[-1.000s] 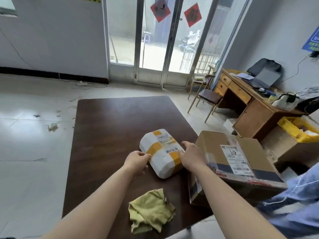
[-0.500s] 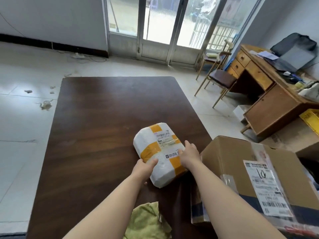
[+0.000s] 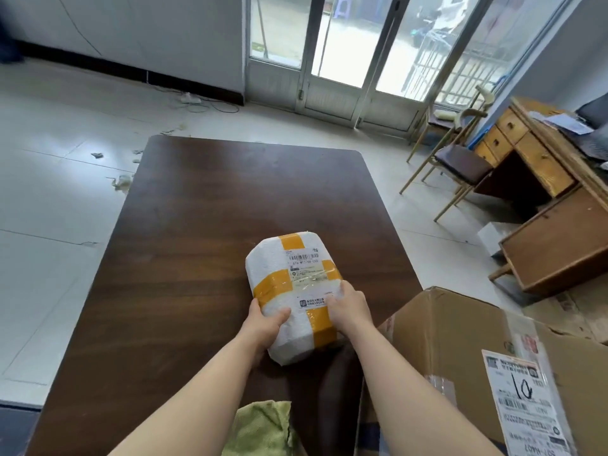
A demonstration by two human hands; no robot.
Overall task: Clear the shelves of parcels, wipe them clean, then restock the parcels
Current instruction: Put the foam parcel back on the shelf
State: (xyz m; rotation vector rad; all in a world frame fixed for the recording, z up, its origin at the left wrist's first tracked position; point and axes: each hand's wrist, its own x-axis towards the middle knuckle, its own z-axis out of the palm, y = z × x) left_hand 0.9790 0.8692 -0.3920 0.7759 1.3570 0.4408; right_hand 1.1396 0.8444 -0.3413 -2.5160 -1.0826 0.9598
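Parcel (image 3: pixel 289 274), white wrap with orange tape, now turned straighter than a second ago; it lies on the table (image 3: pixel 214 225), near-right part, close to a box (image 3: pixel 444 340), with a cloth (image 3: pixel 260 429) at the near edge. Left hand (image 3: pixel 263 324) grips its left side, thumb on top. Right hand (image 3: pixel 348 307) grips its right edge, fingers curled on the wrap.

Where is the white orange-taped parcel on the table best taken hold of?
Its two long sides, one hand each, coming from the near end: the white parcel lies flat and lengthwise on the table, likely too wide for one hand. The left hand and right hand grip it so.
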